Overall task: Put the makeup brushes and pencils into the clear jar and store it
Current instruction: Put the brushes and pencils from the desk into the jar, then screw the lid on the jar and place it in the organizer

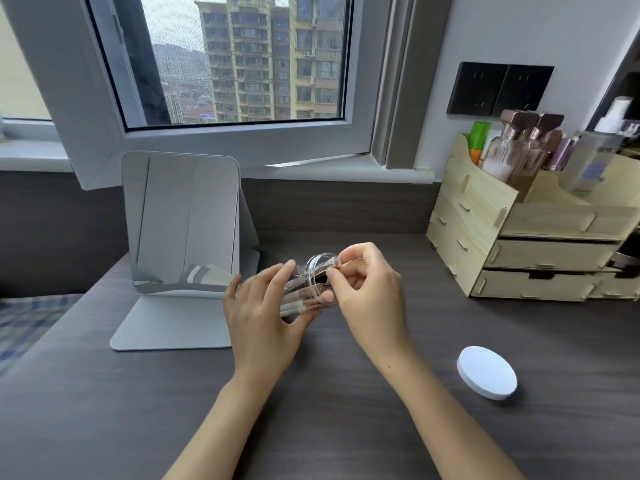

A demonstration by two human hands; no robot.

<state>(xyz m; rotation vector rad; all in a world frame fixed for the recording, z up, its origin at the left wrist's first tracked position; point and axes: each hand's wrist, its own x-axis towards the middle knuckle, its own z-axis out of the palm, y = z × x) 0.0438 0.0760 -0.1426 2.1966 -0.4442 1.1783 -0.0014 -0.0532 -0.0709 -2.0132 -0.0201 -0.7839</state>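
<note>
The clear jar (313,277) is tilted, its open mouth toward the right, held just above the dark desk in the middle of the head view. My left hand (263,313) wraps around its body from the left. Dark and silver makeup brushes and pencils (300,295) lie inside it. My right hand (370,289) is at the jar's mouth, its fingertips pinched on the ends of the items there. The jar's white round lid (486,372) lies flat on the desk to the right, apart from both hands.
A standing mirror (180,223) on a flat base is left of the jar. A wooden drawer organiser (540,247) with bottles on top stands at the back right. The open window frame (221,147) overhangs the desk's back. A plaid fabric is at the far left.
</note>
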